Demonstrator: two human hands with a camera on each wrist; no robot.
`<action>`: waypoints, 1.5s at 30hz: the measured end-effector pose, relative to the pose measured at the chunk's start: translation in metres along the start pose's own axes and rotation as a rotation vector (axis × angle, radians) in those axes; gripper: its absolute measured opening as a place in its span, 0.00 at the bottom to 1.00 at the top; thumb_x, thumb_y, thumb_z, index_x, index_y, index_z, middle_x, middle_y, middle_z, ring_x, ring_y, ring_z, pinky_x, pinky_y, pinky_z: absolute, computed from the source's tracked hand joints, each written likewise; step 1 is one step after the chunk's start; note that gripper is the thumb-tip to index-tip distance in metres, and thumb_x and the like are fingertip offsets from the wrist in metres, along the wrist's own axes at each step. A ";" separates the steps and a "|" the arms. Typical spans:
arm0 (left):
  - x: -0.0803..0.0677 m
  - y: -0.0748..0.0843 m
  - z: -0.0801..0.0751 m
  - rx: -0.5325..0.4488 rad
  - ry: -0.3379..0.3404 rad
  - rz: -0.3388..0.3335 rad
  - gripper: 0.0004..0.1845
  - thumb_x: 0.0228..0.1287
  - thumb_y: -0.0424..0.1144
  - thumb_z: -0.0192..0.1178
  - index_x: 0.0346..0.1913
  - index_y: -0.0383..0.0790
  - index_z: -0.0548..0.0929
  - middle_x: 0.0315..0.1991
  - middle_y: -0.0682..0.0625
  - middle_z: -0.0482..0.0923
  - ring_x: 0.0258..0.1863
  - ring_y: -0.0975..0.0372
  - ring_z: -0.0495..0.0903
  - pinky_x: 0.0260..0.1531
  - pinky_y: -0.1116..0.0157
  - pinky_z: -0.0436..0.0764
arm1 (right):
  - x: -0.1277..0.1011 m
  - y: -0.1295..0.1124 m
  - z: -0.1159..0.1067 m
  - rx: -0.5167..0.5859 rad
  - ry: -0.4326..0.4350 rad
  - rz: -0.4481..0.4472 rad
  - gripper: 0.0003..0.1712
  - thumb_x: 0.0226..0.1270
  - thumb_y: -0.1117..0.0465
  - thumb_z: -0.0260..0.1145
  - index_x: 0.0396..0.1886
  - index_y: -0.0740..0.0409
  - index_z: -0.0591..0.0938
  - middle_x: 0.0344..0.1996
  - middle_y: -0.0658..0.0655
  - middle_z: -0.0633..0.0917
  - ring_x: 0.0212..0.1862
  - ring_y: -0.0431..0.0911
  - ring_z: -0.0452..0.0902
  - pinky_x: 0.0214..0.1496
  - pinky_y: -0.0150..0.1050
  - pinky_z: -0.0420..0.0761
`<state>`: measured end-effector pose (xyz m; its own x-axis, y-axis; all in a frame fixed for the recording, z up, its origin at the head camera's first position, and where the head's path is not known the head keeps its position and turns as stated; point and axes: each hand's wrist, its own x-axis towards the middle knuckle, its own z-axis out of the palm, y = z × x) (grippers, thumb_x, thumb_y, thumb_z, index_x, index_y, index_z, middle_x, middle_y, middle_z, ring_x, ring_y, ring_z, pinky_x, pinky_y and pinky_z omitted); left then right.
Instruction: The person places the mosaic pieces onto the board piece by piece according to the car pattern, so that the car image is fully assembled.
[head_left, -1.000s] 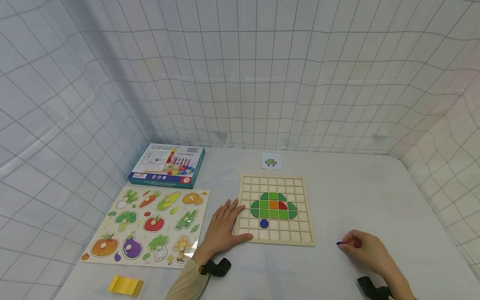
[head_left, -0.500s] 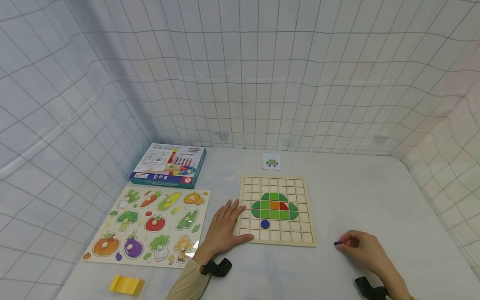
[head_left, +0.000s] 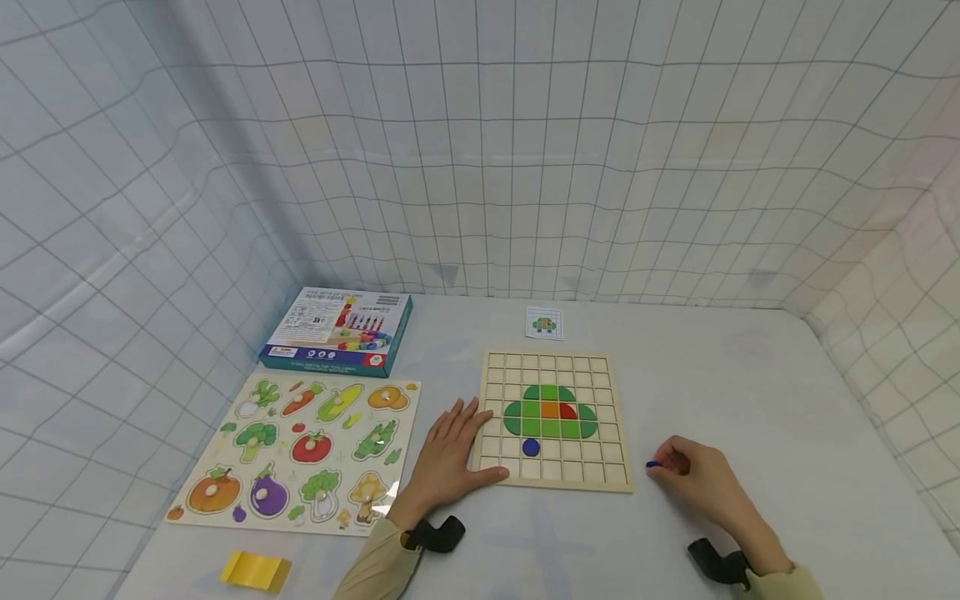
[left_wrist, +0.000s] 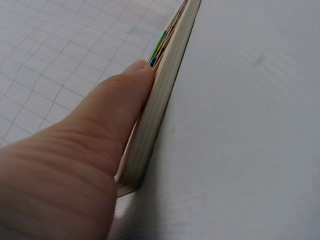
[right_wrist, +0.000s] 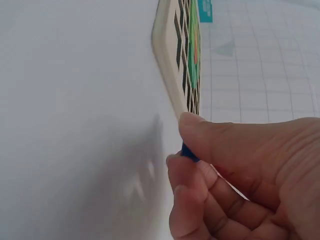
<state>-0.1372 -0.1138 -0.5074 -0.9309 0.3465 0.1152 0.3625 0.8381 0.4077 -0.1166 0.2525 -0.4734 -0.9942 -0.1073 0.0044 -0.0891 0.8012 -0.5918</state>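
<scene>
A wooden grid board [head_left: 622, 450] lies on the table, with green, orange and red tiles forming a shape in its cells. One round blue tile [head_left: 531, 447] sits in a cell below that shape. My left hand [head_left: 444, 462] rests on the board's left edge, fingers spread and straight; the left wrist view shows its thumb [left_wrist: 112, 107] lying along the board's side. To the right of the board, my right hand [head_left: 697, 477] pinches a small blue tile [right_wrist: 188, 152] between thumb and forefinger, mostly covered by the fingertips. That hand is apart from the board.
A small pattern card [head_left: 544, 323] lies behind the board. On the left are a vegetable knob puzzle [head_left: 341, 467] and a boxed game [head_left: 337, 329]. A yellow curved piece [head_left: 255, 571] lies at the front left. Grid-patterned cloth walls [head_left: 525, 167] enclose the table.
My right hand has moved left and slightly away from me, nearer to the board, carrying the blue tile. My left hand has stayed on the board's edge.
</scene>
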 end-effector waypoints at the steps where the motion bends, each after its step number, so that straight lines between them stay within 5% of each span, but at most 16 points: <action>1: 0.000 0.000 0.000 0.002 -0.002 0.000 0.47 0.48 0.71 0.55 0.69 0.50 0.60 0.72 0.50 0.51 0.73 0.56 0.43 0.69 0.53 0.47 | 0.003 -0.003 0.001 0.009 0.004 -0.014 0.08 0.51 0.62 0.72 0.26 0.52 0.79 0.19 0.45 0.76 0.22 0.34 0.69 0.24 0.29 0.70; 18: 0.001 -0.001 0.002 0.006 0.004 0.006 0.47 0.48 0.72 0.55 0.69 0.51 0.60 0.72 0.50 0.51 0.73 0.55 0.43 0.69 0.52 0.48 | 0.036 -0.043 0.029 0.145 -0.072 -0.245 0.07 0.54 0.68 0.68 0.32 0.54 0.82 0.27 0.45 0.80 0.28 0.35 0.72 0.29 0.29 0.75; 30: 0.001 0.000 0.001 0.010 0.002 0.012 0.47 0.48 0.71 0.56 0.69 0.50 0.61 0.72 0.49 0.51 0.73 0.55 0.43 0.69 0.52 0.48 | 0.047 -0.061 0.041 0.135 -0.162 -0.247 0.03 0.55 0.62 0.69 0.30 0.51 0.83 0.26 0.43 0.81 0.27 0.36 0.71 0.28 0.29 0.73; 45: 0.001 -0.001 0.002 0.007 0.010 0.013 0.47 0.48 0.71 0.56 0.69 0.50 0.61 0.72 0.50 0.51 0.73 0.55 0.44 0.69 0.52 0.48 | 0.047 -0.065 0.048 0.101 -0.112 -0.188 0.02 0.53 0.61 0.71 0.28 0.52 0.85 0.25 0.42 0.79 0.26 0.38 0.69 0.27 0.29 0.70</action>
<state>-0.1384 -0.1136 -0.5097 -0.9267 0.3528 0.1295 0.3744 0.8365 0.4000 -0.1544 0.1676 -0.4734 -0.9474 -0.3179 0.0360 -0.2599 0.6988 -0.6664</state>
